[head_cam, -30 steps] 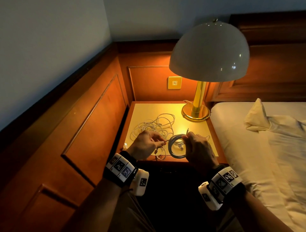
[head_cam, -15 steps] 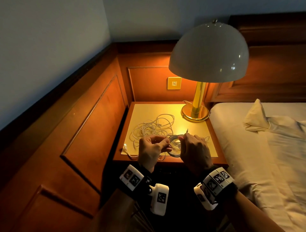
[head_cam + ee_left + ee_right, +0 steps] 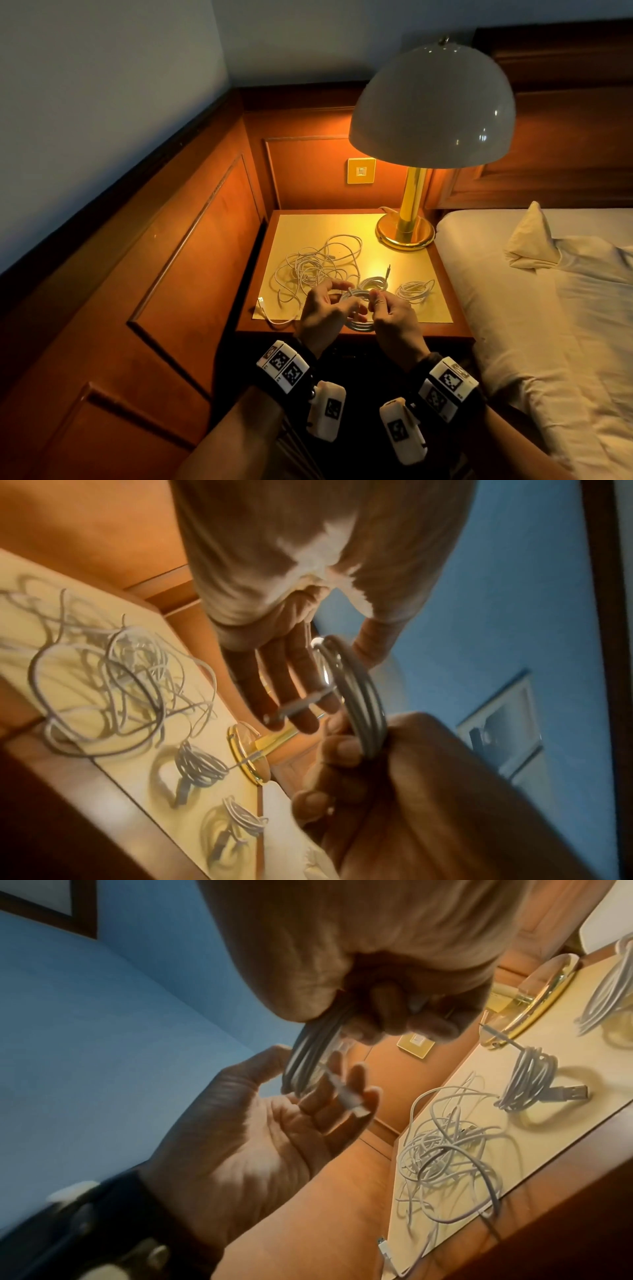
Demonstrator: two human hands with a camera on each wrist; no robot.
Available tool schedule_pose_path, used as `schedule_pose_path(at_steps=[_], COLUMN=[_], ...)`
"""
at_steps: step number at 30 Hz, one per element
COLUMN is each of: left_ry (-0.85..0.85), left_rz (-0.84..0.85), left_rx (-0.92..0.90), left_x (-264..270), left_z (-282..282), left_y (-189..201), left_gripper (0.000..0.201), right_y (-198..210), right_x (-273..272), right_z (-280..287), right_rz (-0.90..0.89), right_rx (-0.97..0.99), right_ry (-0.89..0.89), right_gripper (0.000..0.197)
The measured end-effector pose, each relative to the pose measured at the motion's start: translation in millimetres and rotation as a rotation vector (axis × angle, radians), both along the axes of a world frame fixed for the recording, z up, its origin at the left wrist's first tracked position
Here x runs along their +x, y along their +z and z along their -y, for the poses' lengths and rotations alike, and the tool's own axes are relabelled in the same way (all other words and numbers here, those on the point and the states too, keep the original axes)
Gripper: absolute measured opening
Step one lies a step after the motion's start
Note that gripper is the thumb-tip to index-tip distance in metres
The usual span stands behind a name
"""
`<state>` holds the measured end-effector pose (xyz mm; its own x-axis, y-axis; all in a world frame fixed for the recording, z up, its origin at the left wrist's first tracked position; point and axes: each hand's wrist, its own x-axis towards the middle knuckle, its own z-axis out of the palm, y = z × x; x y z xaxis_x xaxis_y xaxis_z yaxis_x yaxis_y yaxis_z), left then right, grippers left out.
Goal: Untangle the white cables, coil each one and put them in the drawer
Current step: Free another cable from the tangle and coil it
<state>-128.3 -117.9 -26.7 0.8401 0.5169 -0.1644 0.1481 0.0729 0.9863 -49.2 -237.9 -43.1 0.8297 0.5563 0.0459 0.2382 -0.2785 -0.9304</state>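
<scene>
A loose tangle of white cables [image 3: 318, 267] [image 3: 445, 1150] lies on the nightstand top [image 3: 342, 229]. Two coiled white cables [image 3: 373, 282] [image 3: 414, 289] sit to its right, near the front. Above the front edge my right hand [image 3: 390, 311] grips a third coil [image 3: 363, 702] [image 3: 308, 1053], fingers curled round its loops. My left hand [image 3: 329, 305] is just left of it with its fingers fairly straight. The coil's free plug end [image 3: 301, 707] [image 3: 346, 1093] lies across those fingertips, and the thumb touches the coil. No drawer shows.
A brass lamp base [image 3: 406, 233] stands at the back right of the nightstand, its white shade [image 3: 431, 106] overhanging. A USB plug [image 3: 262, 303] hangs at the front left edge. Wood panelling is on the left, a bed [image 3: 548, 325] on the right.
My left hand has come in from the left to the coil and its fingers have straightened out of a pinch on the cable end. The right hand keeps its hold on the coil.
</scene>
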Motion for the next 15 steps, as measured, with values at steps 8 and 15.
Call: schedule_pose_path(at_steps=[8,15], left_ry=[-0.094,-0.164], left_rz=[0.140,0.156], left_rx=[-0.499,-0.034], left_x=[-11.8,-6.3], left_z=[-6.8,-0.1], left_y=[-7.9,-7.4], left_gripper=[0.029,0.025], right_y=[6.1,5.4], right_x=[18.3,19.3], right_z=[6.9,0.1], right_rz=[-0.111,-0.319], right_rx=[-0.041,-0.031], right_ry=[-0.055,-0.079], right_gripper=[0.043,0.049])
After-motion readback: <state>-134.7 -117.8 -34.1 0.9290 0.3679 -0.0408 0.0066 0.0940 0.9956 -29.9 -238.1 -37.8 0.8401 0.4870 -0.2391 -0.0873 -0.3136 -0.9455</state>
